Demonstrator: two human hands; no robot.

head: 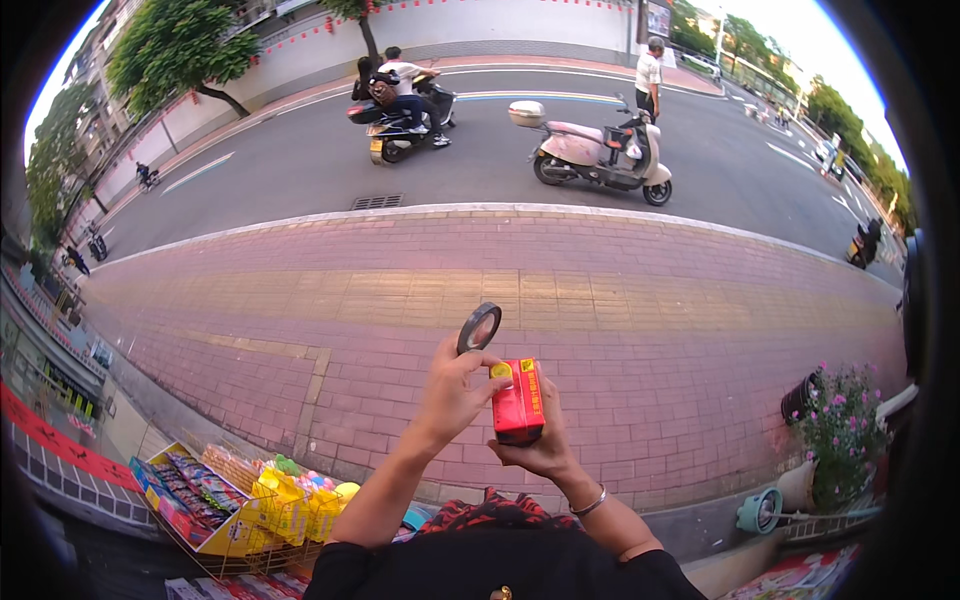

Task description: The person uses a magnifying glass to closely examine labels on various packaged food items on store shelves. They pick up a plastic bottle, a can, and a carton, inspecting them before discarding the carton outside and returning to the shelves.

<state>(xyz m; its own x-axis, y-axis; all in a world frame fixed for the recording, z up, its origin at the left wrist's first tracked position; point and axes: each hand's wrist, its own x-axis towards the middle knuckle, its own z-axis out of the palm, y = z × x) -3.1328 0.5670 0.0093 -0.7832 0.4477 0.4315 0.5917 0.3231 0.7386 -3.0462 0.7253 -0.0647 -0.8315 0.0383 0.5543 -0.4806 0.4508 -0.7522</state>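
Observation:
My right hand (553, 442) grips a small red carton (517, 409) bearing yellow writing, its fingers behind it and the thumb under its lower edge. At the carton's upper left, the thumb and a finger of my left hand (448, 394) touch a round yellow spot on the top. A black ring, which looks like a roll of tape (468, 322), stands tilted up at the left fingers, held by that same hand. Both hands are in front of my body, above the brick pavement (390, 390). A bracelet (591, 502) circles my right wrist.
At lower left, a wire rack (259, 559) holds a display box of packets (199, 487) and yellow bags (281, 499). Pink flowers (840, 409) and a turquoise fan-like object (759, 511) are at right. Beyond the kerb (480, 208) stand a scooter (600, 150) and a person (648, 79); two people ride another scooter (401, 127).

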